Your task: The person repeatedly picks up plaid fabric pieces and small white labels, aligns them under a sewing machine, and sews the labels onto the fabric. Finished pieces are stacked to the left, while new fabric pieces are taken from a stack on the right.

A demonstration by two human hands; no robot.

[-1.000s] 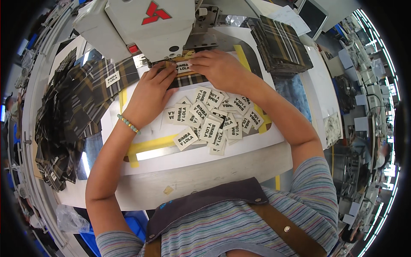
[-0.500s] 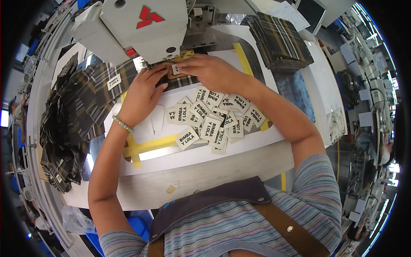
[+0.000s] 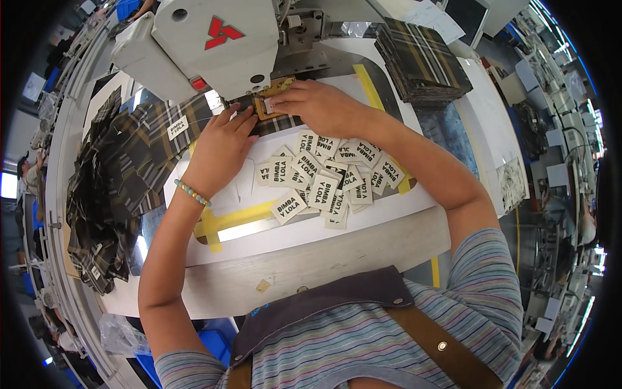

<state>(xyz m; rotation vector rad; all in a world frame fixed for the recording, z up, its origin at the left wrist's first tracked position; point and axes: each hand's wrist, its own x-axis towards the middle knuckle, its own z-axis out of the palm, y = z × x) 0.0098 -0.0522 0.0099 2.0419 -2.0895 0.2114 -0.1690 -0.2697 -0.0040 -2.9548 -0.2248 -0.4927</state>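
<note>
My left hand lies with its fingers stretched out, the tips on plaid fabric beneath the sewing machine head. Beside those fingertips, a brass-coloured clamp frame rests over the fabric. My right hand reaches in from the right, its fingers drawn together at a small white label inside the frame; the fingertips partly cover it. A loose heap of white printed labels sits on the white board, nearer me than both hands.
Plaid fabric pieces pile up at the left, one bearing an attached label. A neat stack of plaid panels stands at the far right. Yellow tape marks the board. A blue bin shows below the table edge.
My left hand has drawn back slightly towards me, its fingers straighter, showing more of the clamp frame. My right hand stays at the label. The whole view has shifted a little.
</note>
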